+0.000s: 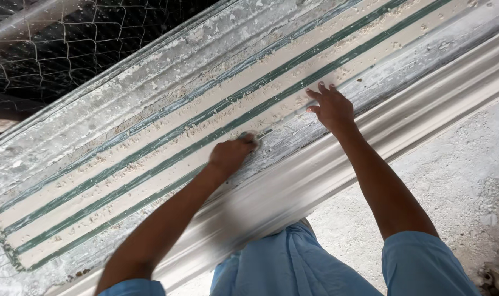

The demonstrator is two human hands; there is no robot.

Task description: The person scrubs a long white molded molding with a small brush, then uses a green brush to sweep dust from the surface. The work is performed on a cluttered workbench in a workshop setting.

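The left hand (232,153) is closed, its grip clamped on a small grey scraper (250,140) pressed against the plaster-filled mould (150,148). Just beyond that grip, the right hand (331,108) lies flat with fingers spread, empty, apparently steadying the mould on the tabletop (315,181).

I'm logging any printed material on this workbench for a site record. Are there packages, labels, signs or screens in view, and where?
None in view: no package, label, sign or screen.
What shows instead is a long mould with green strips and pale plaster, running diagonally across the frame.
The left hand is closed on a small pale object at the mould's near edge.
The right hand lies spread flat on the mould.
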